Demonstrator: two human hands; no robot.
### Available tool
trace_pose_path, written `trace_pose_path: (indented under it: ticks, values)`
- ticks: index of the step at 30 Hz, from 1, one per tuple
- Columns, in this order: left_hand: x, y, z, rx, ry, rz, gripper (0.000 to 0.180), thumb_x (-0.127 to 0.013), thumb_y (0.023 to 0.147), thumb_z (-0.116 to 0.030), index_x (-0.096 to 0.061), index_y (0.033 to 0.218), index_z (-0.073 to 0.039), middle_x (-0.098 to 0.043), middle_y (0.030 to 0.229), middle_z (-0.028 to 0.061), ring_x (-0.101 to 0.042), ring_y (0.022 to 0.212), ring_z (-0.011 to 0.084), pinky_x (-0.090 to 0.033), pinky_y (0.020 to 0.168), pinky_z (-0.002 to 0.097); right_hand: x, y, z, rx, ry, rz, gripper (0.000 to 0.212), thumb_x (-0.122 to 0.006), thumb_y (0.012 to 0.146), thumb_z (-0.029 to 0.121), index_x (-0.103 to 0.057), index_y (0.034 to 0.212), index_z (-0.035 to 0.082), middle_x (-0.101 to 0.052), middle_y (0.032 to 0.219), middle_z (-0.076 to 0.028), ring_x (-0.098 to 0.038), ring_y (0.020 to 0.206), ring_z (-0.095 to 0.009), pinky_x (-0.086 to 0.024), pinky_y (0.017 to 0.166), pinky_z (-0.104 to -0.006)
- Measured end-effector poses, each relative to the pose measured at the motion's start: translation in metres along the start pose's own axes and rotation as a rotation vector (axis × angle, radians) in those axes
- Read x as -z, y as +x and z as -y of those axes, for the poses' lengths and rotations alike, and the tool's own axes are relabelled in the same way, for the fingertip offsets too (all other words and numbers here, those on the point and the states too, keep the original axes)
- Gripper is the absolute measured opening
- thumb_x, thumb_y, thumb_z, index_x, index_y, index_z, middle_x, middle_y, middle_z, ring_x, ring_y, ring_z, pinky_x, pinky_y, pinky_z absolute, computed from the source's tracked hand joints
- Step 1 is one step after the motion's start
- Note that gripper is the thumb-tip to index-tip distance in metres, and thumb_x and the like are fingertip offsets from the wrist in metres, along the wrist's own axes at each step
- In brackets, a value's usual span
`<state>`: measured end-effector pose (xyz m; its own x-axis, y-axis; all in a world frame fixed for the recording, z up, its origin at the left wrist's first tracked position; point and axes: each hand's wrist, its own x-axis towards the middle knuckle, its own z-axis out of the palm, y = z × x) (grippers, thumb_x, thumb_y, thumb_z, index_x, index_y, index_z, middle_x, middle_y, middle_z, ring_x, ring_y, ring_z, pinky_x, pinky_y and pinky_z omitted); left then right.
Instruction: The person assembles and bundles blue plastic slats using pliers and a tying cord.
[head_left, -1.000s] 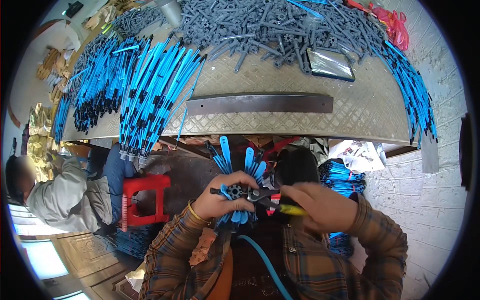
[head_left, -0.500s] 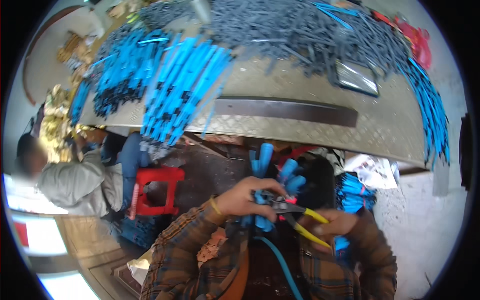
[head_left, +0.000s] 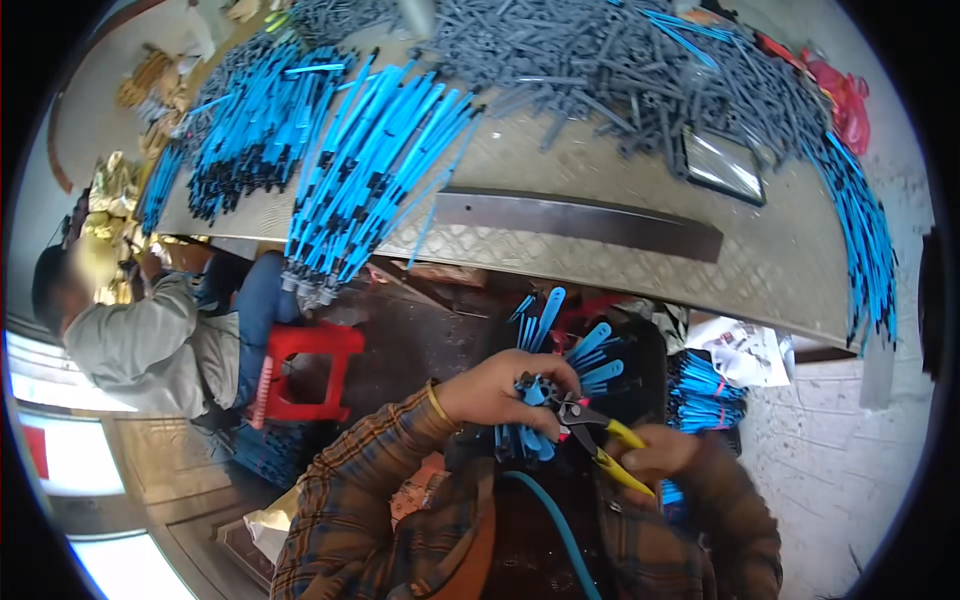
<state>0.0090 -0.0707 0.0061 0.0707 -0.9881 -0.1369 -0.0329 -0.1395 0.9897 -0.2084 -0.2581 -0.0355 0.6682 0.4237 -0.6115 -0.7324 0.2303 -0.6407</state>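
My left hand (head_left: 503, 390) is closed around a bundle of thin blue strips (head_left: 537, 388) with dark tips, held in front of my body. In my right hand (head_left: 662, 452) are pliers with yellow handles (head_left: 622, 471). Their jaws meet the bundle beside my left fingertips; exactly what lies between the jaws is too small to tell. A bit of bright pink shows near the jaws. More blue strips (head_left: 592, 346) with rounded ends fan out just beyond my hands. A teal tube-like band (head_left: 560, 530) curves down over my front.
A long table (head_left: 790, 255) runs across the far side, bearing a heap of grey tube-like pieces (head_left: 640, 60), blue strip bundles (head_left: 385, 160) and a dark metal bar (head_left: 580, 222). A co-worker (head_left: 150, 340) sits at left beside a red stool (head_left: 305, 365). Bundled blue strips (head_left: 705, 390) lie at right.
The view has shifted slightly and become sharper. My right hand and the pliers have moved a little to the left; my left hand keeps its grip on the bundle.
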Motion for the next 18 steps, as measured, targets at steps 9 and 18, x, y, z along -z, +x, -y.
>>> trace_pose_path:
  ticks: [9,18]
  values:
    - [0.002,0.000,0.007,-0.056,0.080,-0.024,0.045,-0.081,0.063,-0.019,-0.060,0.099,-0.003,-0.062,0.089,0.0051,-0.059,0.080,0.0138,-0.047,0.071,0.0279,-0.003,-0.002,0.007,0.176,0.036,0.244,0.044,-0.058,0.088,0.025,-0.043,0.120,0.000,-0.061,0.082,-0.011,-0.062,0.070,-0.018,-0.051,0.061,-0.0296]
    - [-0.007,0.004,0.008,-0.137,0.033,0.055,0.054,-0.080,0.064,-0.037,-0.060,0.101,-0.002,-0.062,0.087,0.0051,-0.059,0.075,0.0133,-0.047,0.067,0.0269,0.005,0.012,-0.030,0.116,0.541,0.521,0.029,-0.048,0.094,0.022,-0.049,0.113,0.000,-0.062,0.092,-0.013,-0.063,0.076,-0.019,-0.053,0.064,-0.0295]
